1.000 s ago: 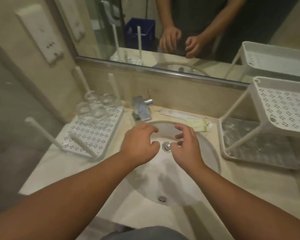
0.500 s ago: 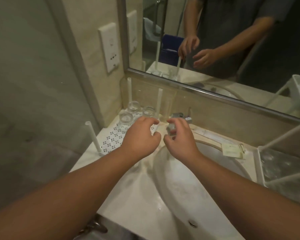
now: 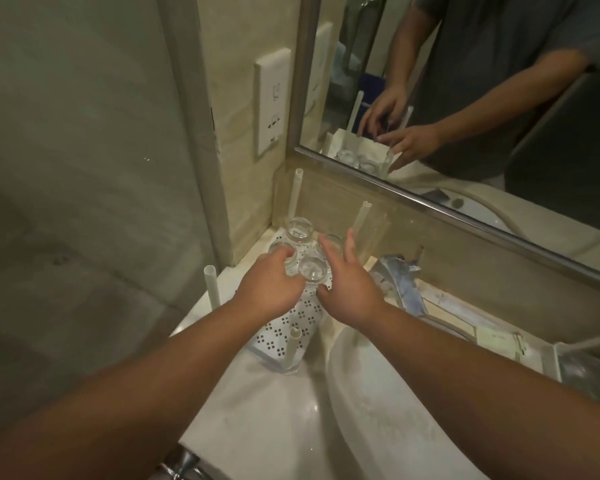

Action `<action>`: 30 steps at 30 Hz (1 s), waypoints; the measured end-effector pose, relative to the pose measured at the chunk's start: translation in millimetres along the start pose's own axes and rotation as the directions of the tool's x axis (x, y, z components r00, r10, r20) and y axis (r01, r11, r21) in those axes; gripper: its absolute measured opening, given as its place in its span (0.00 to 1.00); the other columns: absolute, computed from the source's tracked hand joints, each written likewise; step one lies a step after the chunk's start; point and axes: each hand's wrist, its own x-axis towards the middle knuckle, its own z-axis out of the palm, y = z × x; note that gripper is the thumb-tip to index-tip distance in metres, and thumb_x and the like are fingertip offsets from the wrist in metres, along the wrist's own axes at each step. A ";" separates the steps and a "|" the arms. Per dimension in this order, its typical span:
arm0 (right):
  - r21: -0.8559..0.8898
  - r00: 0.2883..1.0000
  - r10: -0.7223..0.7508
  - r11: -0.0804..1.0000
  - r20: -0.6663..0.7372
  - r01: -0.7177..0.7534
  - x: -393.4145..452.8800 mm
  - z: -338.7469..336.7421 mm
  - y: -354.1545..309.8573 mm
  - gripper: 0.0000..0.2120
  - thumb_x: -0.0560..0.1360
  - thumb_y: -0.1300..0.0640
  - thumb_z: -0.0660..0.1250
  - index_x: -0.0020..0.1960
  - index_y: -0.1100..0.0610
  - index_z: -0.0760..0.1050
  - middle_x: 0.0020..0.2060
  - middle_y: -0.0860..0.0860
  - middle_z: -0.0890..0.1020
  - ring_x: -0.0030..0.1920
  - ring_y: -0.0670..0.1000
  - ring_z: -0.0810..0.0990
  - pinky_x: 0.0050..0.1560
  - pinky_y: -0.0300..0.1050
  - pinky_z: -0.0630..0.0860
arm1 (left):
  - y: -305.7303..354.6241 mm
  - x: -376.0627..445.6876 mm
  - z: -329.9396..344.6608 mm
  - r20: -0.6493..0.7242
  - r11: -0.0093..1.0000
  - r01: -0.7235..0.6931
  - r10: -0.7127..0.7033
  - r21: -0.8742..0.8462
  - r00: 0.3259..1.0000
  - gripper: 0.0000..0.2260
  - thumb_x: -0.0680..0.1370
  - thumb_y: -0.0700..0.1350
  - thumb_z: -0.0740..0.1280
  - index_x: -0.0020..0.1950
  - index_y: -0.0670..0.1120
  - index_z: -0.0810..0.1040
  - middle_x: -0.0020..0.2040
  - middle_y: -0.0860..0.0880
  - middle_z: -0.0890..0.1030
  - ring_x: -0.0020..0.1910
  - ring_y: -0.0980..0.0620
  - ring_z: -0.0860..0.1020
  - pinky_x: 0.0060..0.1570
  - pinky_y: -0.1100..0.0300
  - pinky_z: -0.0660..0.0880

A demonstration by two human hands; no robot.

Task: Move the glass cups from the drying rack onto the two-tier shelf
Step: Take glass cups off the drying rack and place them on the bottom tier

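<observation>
Several clear glass cups stand upside down at the back of the white perforated drying rack point(image 3: 291, 325), in the counter's left corner. My left hand point(image 3: 267, 289) curls over the left glass cup point(image 3: 278, 247), fingers on top and thumb at its side. My right hand point(image 3: 352, 289) is spread open beside the front cup point(image 3: 311, 270), its fingertips touching the right cup point(image 3: 334, 240). The back cup point(image 3: 300, 229) stands untouched. Only a corner of the two-tier shelf point(image 3: 589, 370) shows at the right edge.
White pegs point(image 3: 211, 284) rise from the rack's corners. A chrome faucet point(image 3: 400, 284) stands right of the rack, above the white sink point(image 3: 395, 410). Paper sachets point(image 3: 499, 341) lie behind the basin. The mirror point(image 3: 482, 98) and a wall socket point(image 3: 272, 102) are behind.
The view has swung left from the sink to the rack. Both hands moved forward and left from above the basin to the cups; the left one has closed over a cup.
</observation>
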 end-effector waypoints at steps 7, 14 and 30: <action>-0.108 0.999 -0.040 0.993 0.029 0.043 27.4 10.1 2.7 0.36 0.74 0.50 0.67 0.76 0.45 0.54 0.73 0.54 0.61 0.52 0.57 0.80 0.49 0.50 0.78 | -24.2 15.9 13.5 0.043 0.996 0.075 -0.073 -0.055 0.996 0.23 0.77 0.49 0.65 0.72 0.53 0.71 0.61 0.50 0.77 0.35 0.55 0.79 0.38 0.57 0.78; -0.197 0.995 -0.017 0.980 0.097 0.035 42.9 23.3 -2.1 0.32 0.73 0.42 0.68 0.72 0.48 0.61 0.65 0.53 0.69 0.54 0.56 0.79 0.47 0.49 0.77 | -35.4 19.6 23.6 0.132 0.969 0.185 -0.164 -0.162 0.977 0.21 0.77 0.48 0.65 0.70 0.54 0.72 0.57 0.50 0.79 0.39 0.52 0.80 0.36 0.59 0.74; -0.134 0.996 0.016 0.991 0.088 -0.005 41.1 20.9 -5.0 0.27 0.69 0.42 0.72 0.60 0.56 0.71 0.55 0.54 0.77 0.52 0.56 0.79 0.44 0.45 0.73 | -32.3 5.2 20.2 0.224 0.930 0.303 -0.256 -0.208 0.940 0.13 0.76 0.49 0.64 0.61 0.55 0.78 0.44 0.52 0.82 0.36 0.53 0.82 0.28 0.63 0.72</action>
